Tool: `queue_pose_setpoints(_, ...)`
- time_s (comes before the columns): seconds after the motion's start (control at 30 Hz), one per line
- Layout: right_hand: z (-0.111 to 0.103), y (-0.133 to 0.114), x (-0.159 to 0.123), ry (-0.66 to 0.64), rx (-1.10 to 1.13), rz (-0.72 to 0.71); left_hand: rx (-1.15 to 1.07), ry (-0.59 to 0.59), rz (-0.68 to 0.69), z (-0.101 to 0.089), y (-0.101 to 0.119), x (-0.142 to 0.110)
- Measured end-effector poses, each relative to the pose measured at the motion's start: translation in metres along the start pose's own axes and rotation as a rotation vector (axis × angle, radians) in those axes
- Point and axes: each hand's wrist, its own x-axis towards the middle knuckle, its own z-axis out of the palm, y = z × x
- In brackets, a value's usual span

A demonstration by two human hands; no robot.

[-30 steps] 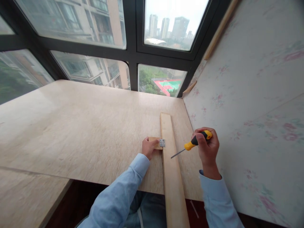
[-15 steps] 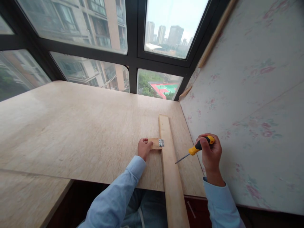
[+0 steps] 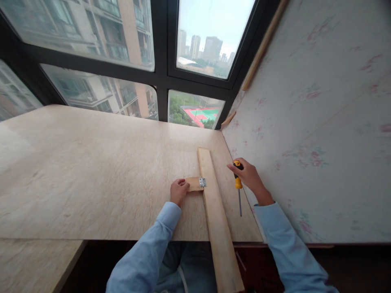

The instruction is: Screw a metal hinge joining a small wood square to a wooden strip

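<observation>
My left hand (image 3: pixel 179 191) pinches the left end of a small wooden block (image 3: pixel 193 184) that lies on the sill. A metal hinge (image 3: pixel 203 182) joins this block to the left edge of a long wooden board (image 3: pixel 215 203). My right hand (image 3: pixel 249 177) is raised to the right of the board, closed around a yellow and black screwdriver (image 3: pixel 238 183). The screwdriver's shaft points downward, apart from the board and the hinge.
The marble-patterned sill (image 3: pixel 106 175) ends at dark-framed windows (image 3: pixel 163 81) at the back. A flowered wall (image 3: pixel 305 134) borders it closely on the right. The board's near end overhangs the sill's front edge, above my lap.
My right hand has turned the screwdriver from pointing left and down to pointing almost straight down. My left hand keeps its grip on the small block. The whole view has shifted slightly.
</observation>
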Motion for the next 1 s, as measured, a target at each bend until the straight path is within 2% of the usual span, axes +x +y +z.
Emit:
queue_pose_setpoints(0.03, 0.006, 0.005, 0.008, -0.101, -0.113, 0.036, -0.007, -0.01, -0.008, -0.001, 0.001, 0.0)
queue_pose_setpoints(0.1, 0.02, 0.016, 0.022, -0.183, -0.205, 0.088, -0.026, -0.031, -0.027, -0.004, 0.005, -0.001)
queue_pose_setpoints(0.23, 0.046, 0.039, 0.037, -0.278, -0.318, 0.194, -0.051, -0.056, -0.045, -0.006, 0.012, -0.004)
queue_pose_setpoints(0.4, 0.065, 0.057, 0.036, -0.347, -0.381, 0.253, -0.053, -0.056, -0.038, -0.006, 0.015, -0.006)
queue_pose_setpoints(0.57, 0.073, 0.062, 0.033, -0.334, -0.381, 0.245, -0.043, -0.065, -0.022, -0.007, 0.014, -0.006)
queue_pose_setpoints(0.7, 0.072, 0.061, 0.023, -0.276, -0.36, 0.256, -0.026, -0.071, -0.002, -0.008, 0.011, -0.005)
queue_pose_setpoints(1.0, 0.062, 0.066, -0.046, -0.144, -0.236, 0.216, -0.016, -0.073, 0.024, -0.007, 0.007, -0.003)
